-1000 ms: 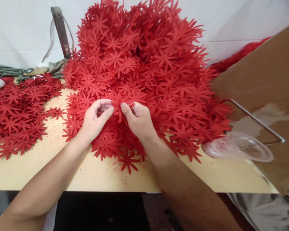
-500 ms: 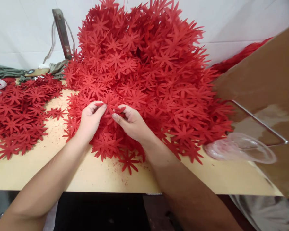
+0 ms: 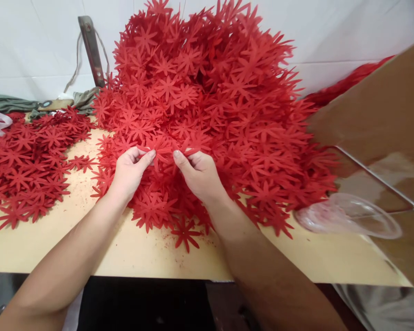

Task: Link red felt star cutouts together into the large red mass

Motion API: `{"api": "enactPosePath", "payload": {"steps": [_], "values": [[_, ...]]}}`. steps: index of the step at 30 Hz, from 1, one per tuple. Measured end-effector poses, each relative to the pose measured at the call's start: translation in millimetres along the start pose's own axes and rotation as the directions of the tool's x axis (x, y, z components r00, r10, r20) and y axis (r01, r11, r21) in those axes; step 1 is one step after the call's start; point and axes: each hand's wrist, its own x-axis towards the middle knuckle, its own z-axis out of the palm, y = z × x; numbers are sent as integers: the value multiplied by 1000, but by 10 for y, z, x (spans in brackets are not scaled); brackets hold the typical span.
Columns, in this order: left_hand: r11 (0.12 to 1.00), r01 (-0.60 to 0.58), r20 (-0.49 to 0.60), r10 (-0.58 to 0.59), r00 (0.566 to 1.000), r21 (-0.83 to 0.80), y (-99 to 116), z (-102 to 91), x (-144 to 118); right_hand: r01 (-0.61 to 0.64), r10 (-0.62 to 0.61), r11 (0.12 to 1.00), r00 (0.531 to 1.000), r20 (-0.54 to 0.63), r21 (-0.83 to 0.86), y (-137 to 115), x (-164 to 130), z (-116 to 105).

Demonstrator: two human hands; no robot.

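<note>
A tall heap of red star-shaped cut-out flowers (image 3: 210,101) fills the middle of the wooden table (image 3: 72,243). My left hand (image 3: 129,172) and my right hand (image 3: 198,172) meet at the heap's front edge. Both pinch the same red flower piece (image 3: 163,149) between thumb and fingers, one on each side of it. The lower petals of that piece are hidden behind my fingers.
A flatter spread of red flowers (image 3: 27,156) lies at the left. A cardboard box (image 3: 382,138) with a clear plastic bag (image 3: 348,216) at its mouth stands at the right. A metal bar (image 3: 91,48) leans on the white wall behind.
My hands dipped lower into the heap's edge, then rose again holding a flower piece between them. The view has shifted slightly.
</note>
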Motion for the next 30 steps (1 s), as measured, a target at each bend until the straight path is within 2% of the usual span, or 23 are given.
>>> {"api": "enactPosePath", "payload": {"steps": [4, 12, 15, 18, 22, 26, 30], "values": [[995, -8, 6, 7, 1000, 103, 3, 4, -10, 2, 1, 993, 1000, -27, 116, 49, 25, 7], [968, -71, 37, 64, 997, 240, -28, -22, 27, -46, 33, 966, 998, 55, 256, 11, -6, 64], [955, -74, 47, 63, 997, 288, -57, -19, 25, -116, 94, 949, 992, 88, 294, 38, -20, 92], [935, -63, 94, 32, 995, 349, -80, -1, -5, -172, 160, 922, 985, 63, 347, 75, -23, 117], [938, -67, 155, 14, 988, 341, -91, 21, -43, -165, 158, 927, 986, 48, 336, 79, -22, 126], [941, -108, 131, 69, 989, 321, -90, 21, -42, -121, 128, 957, 992, -12, 264, 26, -25, 109], [946, -123, 127, 89, 988, 299, -84, 20, -43, -70, 71, 961, 997, 5, 268, -54, -41, 114]]}}
